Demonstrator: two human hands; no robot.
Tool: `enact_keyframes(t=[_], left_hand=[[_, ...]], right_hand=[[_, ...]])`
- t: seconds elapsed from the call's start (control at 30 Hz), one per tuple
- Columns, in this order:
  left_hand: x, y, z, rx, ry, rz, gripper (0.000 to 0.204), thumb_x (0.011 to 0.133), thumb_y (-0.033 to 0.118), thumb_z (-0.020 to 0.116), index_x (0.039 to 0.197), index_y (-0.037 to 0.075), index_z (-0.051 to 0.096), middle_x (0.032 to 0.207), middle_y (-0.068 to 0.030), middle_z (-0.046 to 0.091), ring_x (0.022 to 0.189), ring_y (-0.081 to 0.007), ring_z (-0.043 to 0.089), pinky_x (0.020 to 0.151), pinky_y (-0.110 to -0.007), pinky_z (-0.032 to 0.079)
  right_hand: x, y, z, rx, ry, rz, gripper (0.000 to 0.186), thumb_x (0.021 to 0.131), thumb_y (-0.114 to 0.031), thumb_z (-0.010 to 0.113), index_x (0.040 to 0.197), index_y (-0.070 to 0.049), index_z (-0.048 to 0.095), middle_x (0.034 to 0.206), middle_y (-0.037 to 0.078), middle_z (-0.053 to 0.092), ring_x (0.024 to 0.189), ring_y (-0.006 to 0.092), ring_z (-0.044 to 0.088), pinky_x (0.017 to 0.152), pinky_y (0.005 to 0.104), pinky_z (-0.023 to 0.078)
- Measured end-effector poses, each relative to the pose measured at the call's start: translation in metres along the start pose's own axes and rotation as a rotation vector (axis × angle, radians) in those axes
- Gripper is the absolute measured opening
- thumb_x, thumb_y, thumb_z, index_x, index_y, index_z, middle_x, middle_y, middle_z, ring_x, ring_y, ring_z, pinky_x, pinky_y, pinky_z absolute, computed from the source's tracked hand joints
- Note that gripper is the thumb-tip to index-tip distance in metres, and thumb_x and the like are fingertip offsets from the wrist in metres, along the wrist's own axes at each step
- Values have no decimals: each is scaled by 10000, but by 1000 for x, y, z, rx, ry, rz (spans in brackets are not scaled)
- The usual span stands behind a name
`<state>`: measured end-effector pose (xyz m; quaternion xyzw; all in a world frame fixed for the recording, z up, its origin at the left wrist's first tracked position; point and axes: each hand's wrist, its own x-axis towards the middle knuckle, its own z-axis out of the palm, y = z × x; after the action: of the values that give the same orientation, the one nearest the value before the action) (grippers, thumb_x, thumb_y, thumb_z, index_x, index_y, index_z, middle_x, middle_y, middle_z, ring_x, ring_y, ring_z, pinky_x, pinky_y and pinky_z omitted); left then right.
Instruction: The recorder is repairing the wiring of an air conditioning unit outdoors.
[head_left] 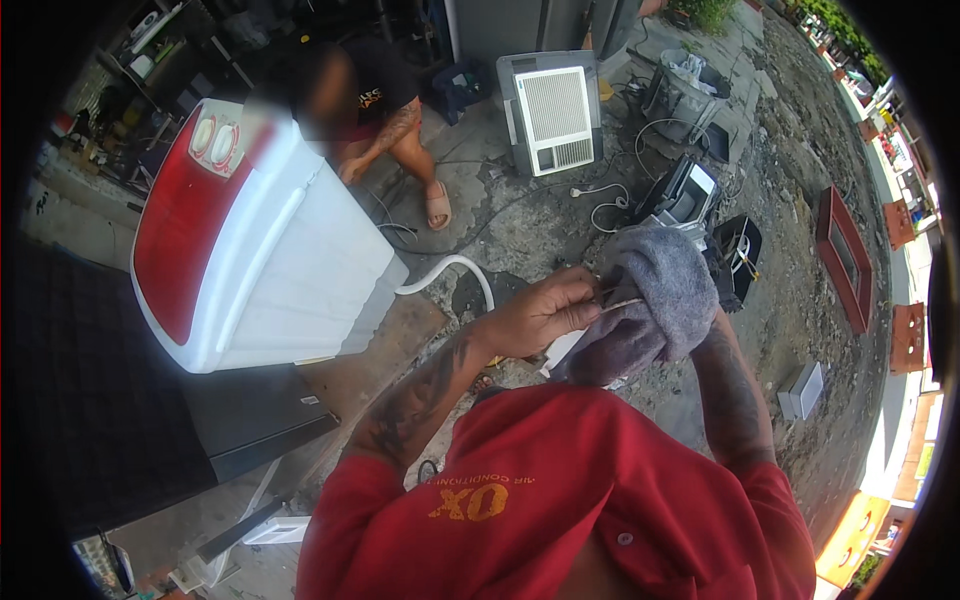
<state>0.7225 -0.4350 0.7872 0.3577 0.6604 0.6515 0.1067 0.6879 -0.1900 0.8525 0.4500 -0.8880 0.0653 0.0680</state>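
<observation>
A bunched grey cloth (672,290), thick like a towel, is held up in front of my chest. My left hand (562,312) is closed, thumb and fingers pinching at the cloth's left side. From those fingertips a thin pale strip (622,304) runs across the cloth; whether it is the hem or a separate cord I cannot tell. My right forearm (735,395) reaches up behind the cloth, which hides my right hand and its fingers. Just below my left hand, a white flat piece (563,352) shows, partly covered by the cloth.
A large white and red housing (300,270) with a white hose (455,262) stands at left. Behind it another person (385,120) sits low. Farther off are a window air conditioner (555,115), black equipment (685,195), a bucket (688,85) and loose cables. A red frame (845,258) lies right.
</observation>
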Motion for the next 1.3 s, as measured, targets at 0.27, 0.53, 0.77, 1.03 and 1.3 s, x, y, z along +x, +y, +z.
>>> enact_keyframes(t=[0.27, 0.53, 0.77, 1.03, 1.3], left_hand=[[16, 46, -3, 122, -349, -127, 298, 1009, 267, 536, 1058, -4, 652, 981, -205, 665, 937, -391, 643, 817, -442, 496], [-1, 86, -29, 28, -525, -302, 306, 1016, 192, 536, 855, -62, 594, 822, -155, 591, 767, -260, 598, 717, -367, 465], [-32, 101, -50, -392, -132, -728, 258, 1007, 139, 553, 1026, -93, 665, 830, -78, 623, 798, -104, 584, 799, -246, 495], [-40, 109, -66, -471, 104, -564, 388, 888, 234, 595, 571, 28, 509, 570, -88, 478, 686, -239, 591, 897, -495, 490], [-42, 105, -76, -510, 200, -572, 378, 879, 257, 562, 594, 9, 535, 584, -88, 488, 685, -235, 573, 925, -474, 471]], right_hand=[[-29, -24, -22, 1402, -510, 443, 548, 874, -173, 735, 1361, -4, 550, 1342, 169, 591, 1226, 222, 545, 1052, 346, 435], [-83, -9, -32, 1434, -484, 469, 610, 814, -149, 800, 1351, 8, 557, 1280, 142, 639, 1170, 186, 567, 1022, 343, 453], [-153, 37, 1, 1388, -246, 740, 719, 710, -168, 901, 1336, -13, 583, 1276, 97, 647, 1146, 151, 585, 1012, 322, 468], [-184, 68, 10, 1679, -50, 977, 680, 729, -140, 891, 1333, -31, 597, 1338, 110, 607, 1143, 165, 590, 1017, 328, 469], [-240, 98, 66, 1276, -39, 700, 610, 783, -154, 847, 1334, -60, 604, 1346, 106, 603, 1227, 209, 547, 1105, 344, 384]])
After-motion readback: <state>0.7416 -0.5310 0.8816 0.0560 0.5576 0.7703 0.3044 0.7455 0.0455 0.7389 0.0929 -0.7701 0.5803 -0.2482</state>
